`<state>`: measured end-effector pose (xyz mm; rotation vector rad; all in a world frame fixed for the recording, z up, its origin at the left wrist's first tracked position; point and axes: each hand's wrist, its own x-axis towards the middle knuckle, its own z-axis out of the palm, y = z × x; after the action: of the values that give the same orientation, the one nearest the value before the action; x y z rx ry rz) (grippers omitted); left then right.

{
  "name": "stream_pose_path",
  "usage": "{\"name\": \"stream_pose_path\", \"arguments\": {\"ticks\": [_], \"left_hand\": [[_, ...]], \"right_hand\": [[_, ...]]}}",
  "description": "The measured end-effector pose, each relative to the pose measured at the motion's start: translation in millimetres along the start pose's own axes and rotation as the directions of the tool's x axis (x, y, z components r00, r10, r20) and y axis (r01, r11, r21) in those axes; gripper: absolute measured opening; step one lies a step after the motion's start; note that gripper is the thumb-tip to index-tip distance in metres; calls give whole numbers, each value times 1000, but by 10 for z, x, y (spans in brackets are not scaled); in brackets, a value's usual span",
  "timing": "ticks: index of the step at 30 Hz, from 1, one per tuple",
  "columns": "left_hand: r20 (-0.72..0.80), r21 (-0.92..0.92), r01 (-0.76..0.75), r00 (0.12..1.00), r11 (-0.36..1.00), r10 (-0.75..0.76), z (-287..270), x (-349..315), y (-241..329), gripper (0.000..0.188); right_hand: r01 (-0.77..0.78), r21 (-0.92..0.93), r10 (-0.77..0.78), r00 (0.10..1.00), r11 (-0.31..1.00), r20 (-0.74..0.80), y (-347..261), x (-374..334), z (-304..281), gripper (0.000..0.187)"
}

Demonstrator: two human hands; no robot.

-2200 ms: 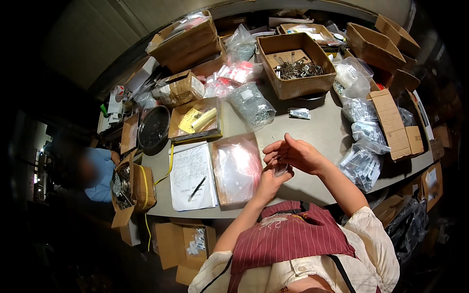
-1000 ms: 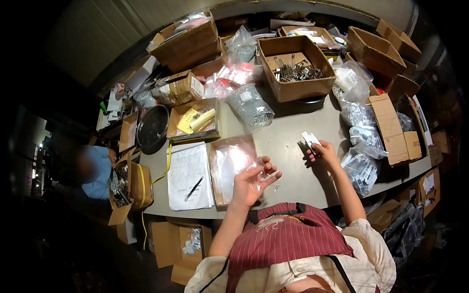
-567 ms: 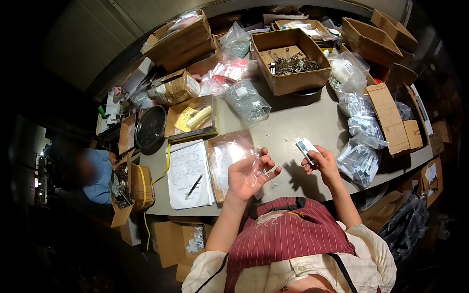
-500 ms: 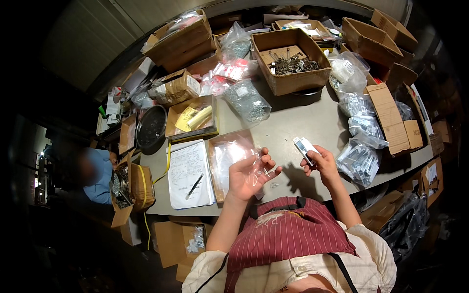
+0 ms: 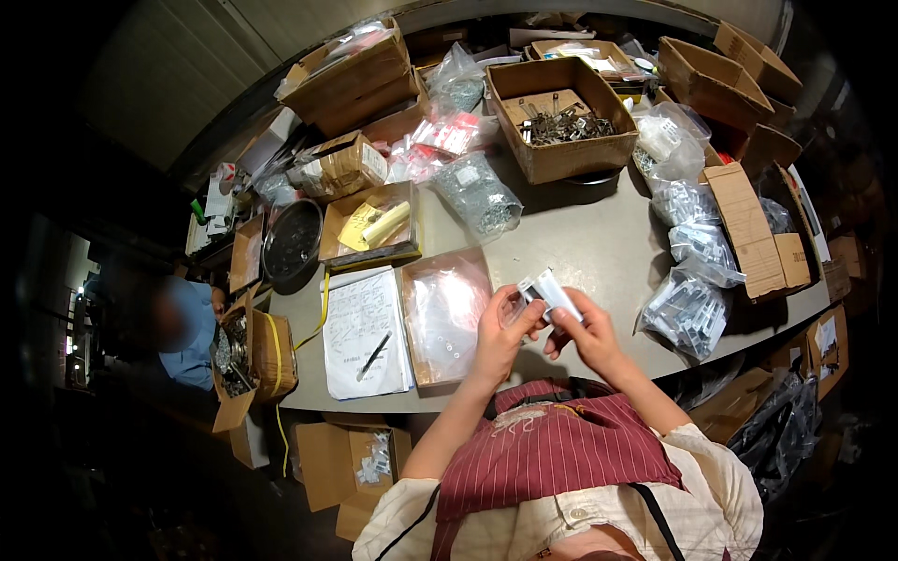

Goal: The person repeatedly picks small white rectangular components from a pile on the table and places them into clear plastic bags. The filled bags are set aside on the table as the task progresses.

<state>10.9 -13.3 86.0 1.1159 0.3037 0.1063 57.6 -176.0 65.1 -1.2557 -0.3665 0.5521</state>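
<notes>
In front of my apron, both hands meet over a small white and grey rectangular piece (image 5: 556,294) with a dark slot along one side. My right hand (image 5: 587,335) is closed on its right side, thumb on top. The fingers of my left hand (image 5: 501,338) curl closed around a clear plastic bag (image 5: 511,310), mostly hidden by the hand, and its thumb reaches the piece's dark side. Just left of that hand, a shallow cardboard tray (image 5: 409,323) holds flat clear plastic bags (image 5: 449,299).
Written sheets (image 5: 351,327) carry a black pen (image 5: 374,356). An open carton of metal parts (image 5: 561,161) stands at the back. Bags of similar pieces (image 5: 687,309) lie on the right, a screw-filled bag (image 5: 479,201) behind. A person in blue (image 5: 187,327) is far left.
My hands have come together: the right moved left with the white and grey piece, and the left moved slightly right with the clear bag. Both now touch the piece.
</notes>
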Motion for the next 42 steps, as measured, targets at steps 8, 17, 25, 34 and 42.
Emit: {"name": "stream_pose_path", "arguments": {"ticks": [8,17,25,34,42], "left_hand": [[28,331,-201,979,922,203,-198,-37,-95,22],[85,160,-103,992,982,90,-241,-265,-12,17],[24,152,-48,999,987,45,-149,-291,63,17],[-4,261,-169,984,950,176,-94,-300,10,15],[-34,224,-177,981,958,189,-127,-269,-35,18]], "right_hand": [[8,-64,-5,999,998,54,24,-11,66,36],[-37,42,39,998,998,-56,-140,30,-182,48],[-14,43,15,1000,999,-27,-91,38,-97,36],[-6,-61,6,1000,998,3,-152,-44,83,21],[89,-117,-89,996,989,5,-38,-49,162,24]]}}
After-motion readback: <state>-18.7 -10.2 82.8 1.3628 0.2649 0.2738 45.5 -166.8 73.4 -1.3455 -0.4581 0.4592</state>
